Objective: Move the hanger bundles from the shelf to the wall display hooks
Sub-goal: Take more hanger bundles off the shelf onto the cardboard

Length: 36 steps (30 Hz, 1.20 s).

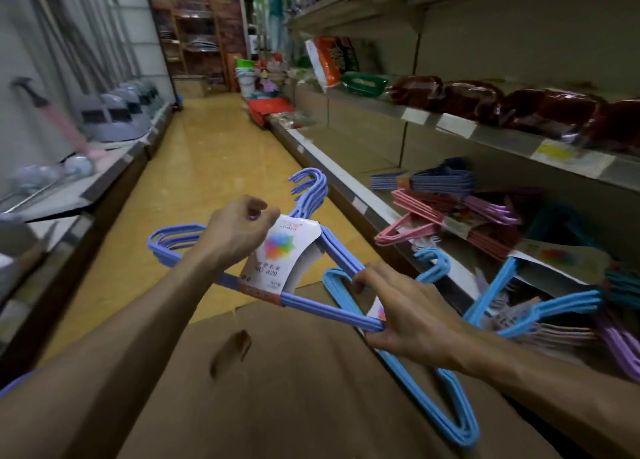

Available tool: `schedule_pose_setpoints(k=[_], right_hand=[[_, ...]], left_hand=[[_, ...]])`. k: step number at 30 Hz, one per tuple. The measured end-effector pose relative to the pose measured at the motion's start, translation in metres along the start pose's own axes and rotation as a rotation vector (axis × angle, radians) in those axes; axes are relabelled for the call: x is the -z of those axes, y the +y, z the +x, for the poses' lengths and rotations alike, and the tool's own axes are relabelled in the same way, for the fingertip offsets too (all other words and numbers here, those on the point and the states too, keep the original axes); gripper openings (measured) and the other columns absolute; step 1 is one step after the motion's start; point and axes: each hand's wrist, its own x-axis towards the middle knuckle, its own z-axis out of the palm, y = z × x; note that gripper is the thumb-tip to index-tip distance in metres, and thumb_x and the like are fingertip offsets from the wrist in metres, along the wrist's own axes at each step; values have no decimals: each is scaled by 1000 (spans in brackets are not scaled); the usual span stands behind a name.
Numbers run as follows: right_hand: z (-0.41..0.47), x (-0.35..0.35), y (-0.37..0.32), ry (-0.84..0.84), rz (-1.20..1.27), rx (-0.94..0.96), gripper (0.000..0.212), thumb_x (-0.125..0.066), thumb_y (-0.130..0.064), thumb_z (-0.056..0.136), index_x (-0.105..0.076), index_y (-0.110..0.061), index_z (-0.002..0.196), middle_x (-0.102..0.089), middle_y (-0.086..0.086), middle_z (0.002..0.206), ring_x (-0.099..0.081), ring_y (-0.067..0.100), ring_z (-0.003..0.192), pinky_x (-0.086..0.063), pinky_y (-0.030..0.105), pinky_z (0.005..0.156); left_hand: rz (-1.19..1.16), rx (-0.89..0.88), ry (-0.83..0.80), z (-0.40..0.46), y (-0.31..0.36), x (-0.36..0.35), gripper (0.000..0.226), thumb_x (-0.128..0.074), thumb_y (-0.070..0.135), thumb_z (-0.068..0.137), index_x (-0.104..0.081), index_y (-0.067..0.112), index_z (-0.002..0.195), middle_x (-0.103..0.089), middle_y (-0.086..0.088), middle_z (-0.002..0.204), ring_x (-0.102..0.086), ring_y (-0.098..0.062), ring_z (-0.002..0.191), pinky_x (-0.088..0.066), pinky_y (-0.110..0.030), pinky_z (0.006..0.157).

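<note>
A periwinkle-blue hanger bundle [322, 308] with a white paper label is held flat in front of me over the aisle. My left hand [235, 231] pinches it at the neck, just below the hooks. My right hand [412, 320] grips its right shoulder together with a light-blue hanger bundle [433, 394] that hangs below. More bundles lie on the low shelf [346, 185] at right: pink [426, 216], dark blue [440, 179], light blue [540, 308] and purple [620, 341]. No wall display hooks are visible.
A brown cardboard box [277, 389] sits right below my hands. The yellow-floored aisle [207, 160] runs ahead between shelving. Left shelves hold grey dustpans [114, 112] and mops; the upper right shelf carries dark red packages [540, 112]. Goods pile at the aisle's far end.
</note>
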Motion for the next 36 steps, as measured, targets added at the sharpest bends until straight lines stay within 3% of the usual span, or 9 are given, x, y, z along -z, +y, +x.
schedule_pose_setpoints(k=[6,10,14,18,22,27,31,33,36], right_hand=[[9,-16,-25,-22,-47,157,44,-61,-41,76,-35,-38,111,-37,-16,123,-49,17,102,-46,40,74],[12,-21,-36,-41,-75,243,46,-66,-38,75,-34,-38,108,-38,-12,132,-51,19,98,-45,39,65],[13,-28,-44,-55,-78,283,52,-72,-33,77,-34,-38,111,-33,-10,142,-48,19,104,-51,44,68],[15,-35,-42,-62,-163,295,77,-83,-27,68,-35,-41,127,-32,0,149,-51,25,114,-51,37,62],[22,-41,-36,-73,-231,266,103,-83,-42,72,-12,-50,146,-25,4,154,-48,29,123,-54,42,79],[26,-30,-39,-162,407,-13,92,-69,-74,70,-11,-63,140,-45,-9,138,-50,8,123,-50,40,96],[34,-22,-49,-405,728,-175,53,-71,-58,80,-52,-41,126,-66,-8,103,-67,4,90,-58,32,83],[37,-23,-57,-480,852,-202,34,-74,-45,84,-63,-33,114,-71,0,101,-71,10,86,-61,33,80],[37,-28,-68,-533,1123,-334,33,-77,-29,84,-68,-17,114,-73,11,104,-73,19,83,-61,32,76]], left_hand=[[172,93,45,-1,-21,21,65,-52,58,92,-57,8,134,-60,-12,135,-55,-28,125,-44,-37,102],[210,171,6,-2,-34,26,60,-52,65,88,-67,7,84,-63,-9,76,-59,-30,77,-40,-33,62],[195,224,30,-5,-37,27,59,-57,66,85,-57,8,73,-53,-8,66,-53,-27,65,-37,-33,59],[89,260,85,-7,-46,30,55,-63,58,85,-53,7,67,-60,-11,66,-56,-29,63,-42,-34,61],[5,223,164,-11,-48,28,42,-57,48,92,-63,7,86,-70,-12,79,-65,-28,70,-54,-39,71],[-19,38,190,-13,-39,24,29,-56,43,91,-63,16,96,-69,-9,86,-65,-30,85,-54,-50,81],[-73,-109,120,-21,-30,21,24,-58,38,96,-65,17,103,-68,-8,91,-64,-26,86,-53,-45,82],[-113,-158,75,-27,-27,19,22,-60,36,96,-67,18,107,-70,-5,94,-66,-22,90,-54,-43,85],[-186,-198,-2,-33,-21,18,19,-62,31,96,-68,18,109,-71,-4,98,-69,-20,89,-56,-45,84]])
